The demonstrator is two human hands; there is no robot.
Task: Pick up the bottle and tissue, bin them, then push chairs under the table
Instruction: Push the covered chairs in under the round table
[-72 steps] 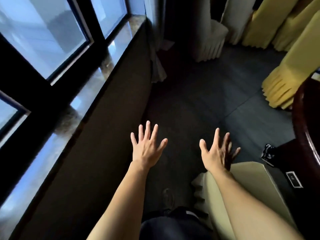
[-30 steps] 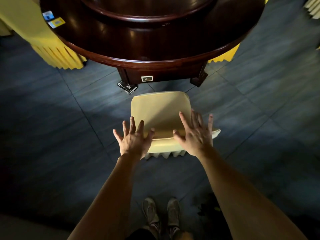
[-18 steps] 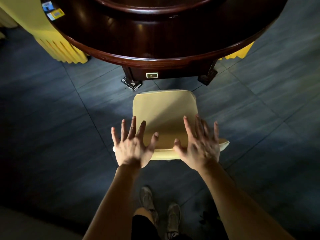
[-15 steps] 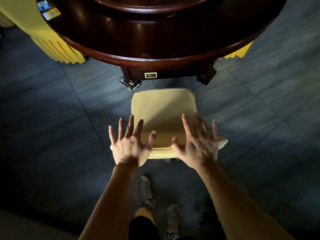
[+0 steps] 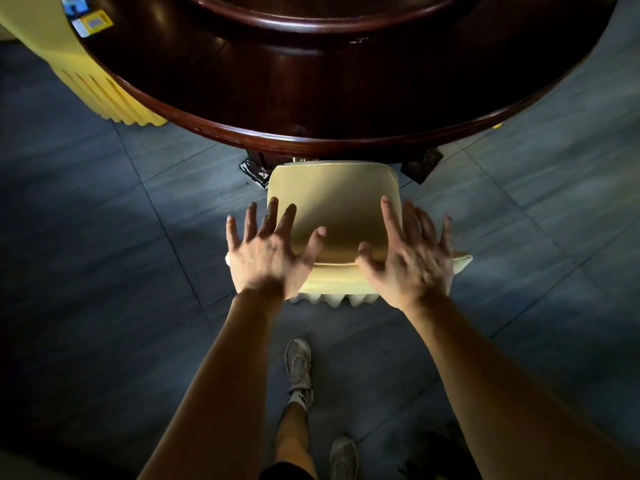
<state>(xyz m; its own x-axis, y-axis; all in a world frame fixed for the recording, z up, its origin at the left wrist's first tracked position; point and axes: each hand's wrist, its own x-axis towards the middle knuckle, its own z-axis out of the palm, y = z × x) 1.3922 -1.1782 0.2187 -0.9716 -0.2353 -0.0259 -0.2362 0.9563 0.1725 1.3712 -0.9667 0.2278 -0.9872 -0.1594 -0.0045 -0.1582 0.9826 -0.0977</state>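
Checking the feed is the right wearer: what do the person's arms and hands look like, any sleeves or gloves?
Both forearms are bare, with no sleeves in view. The left hand and right hand wear no gloves; no rings or watch are visible.

The chair point(image 5: 334, 202) stands before the table point(image 5: 311, 98), its front edge at the rim.

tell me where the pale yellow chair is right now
Centre of the head view: the chair sits directly below the round table's near edge, with both hands over its backrest.
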